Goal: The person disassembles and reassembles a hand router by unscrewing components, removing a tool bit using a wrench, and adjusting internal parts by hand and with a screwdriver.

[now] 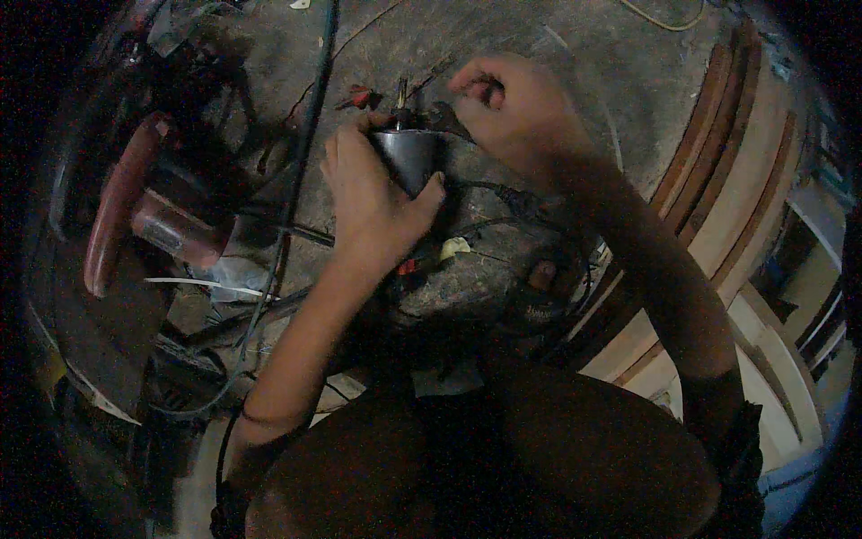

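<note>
My left hand [373, 193] is wrapped around a grey metal cylinder [410, 154], which looks like the motor body of a power tool. A thin metal shaft [401, 101] sticks up from its top end. Beside that end, a dark piece with open jaws [442, 119] resembles a wrench head; its other end is hidden. My right hand [516, 103] is raised just to the right, fingers curled in and slightly blurred. Whether anything is inside those fingers is hidden. On the floor beyond the cylinder lies a small red-orange object [359, 97].
A red-handled power tool [126, 207] stands at the left. Cables [310, 135] cross the floor. Curved wooden strips [718, 193] lie along the right. A dark tool [534, 296] and a yellowish scrap [455, 249] are near my knees. The light is dim.
</note>
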Available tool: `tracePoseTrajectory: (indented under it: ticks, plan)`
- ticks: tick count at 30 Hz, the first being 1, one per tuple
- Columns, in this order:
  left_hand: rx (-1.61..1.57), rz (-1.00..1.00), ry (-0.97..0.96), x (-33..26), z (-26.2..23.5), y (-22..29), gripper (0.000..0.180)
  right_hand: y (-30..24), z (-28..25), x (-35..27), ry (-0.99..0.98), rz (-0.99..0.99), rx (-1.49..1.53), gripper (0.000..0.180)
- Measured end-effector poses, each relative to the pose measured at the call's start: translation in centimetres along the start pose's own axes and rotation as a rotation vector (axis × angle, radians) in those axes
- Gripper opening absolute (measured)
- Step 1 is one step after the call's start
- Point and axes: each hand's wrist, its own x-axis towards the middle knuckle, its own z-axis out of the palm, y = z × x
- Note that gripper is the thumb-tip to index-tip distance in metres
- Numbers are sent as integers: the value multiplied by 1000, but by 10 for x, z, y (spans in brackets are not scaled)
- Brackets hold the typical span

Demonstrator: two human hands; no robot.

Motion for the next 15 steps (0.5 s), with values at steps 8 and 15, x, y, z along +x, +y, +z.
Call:
tracePoseTrajectory:
  ticks: [8,15]
  plan:
    - [15,69,78,11,-22,-3,68,-20,19,45,-265,77,260,34]
    - [-136,-6,150,9,-18,-4,61,-18,31,41,-197,45,441,35]
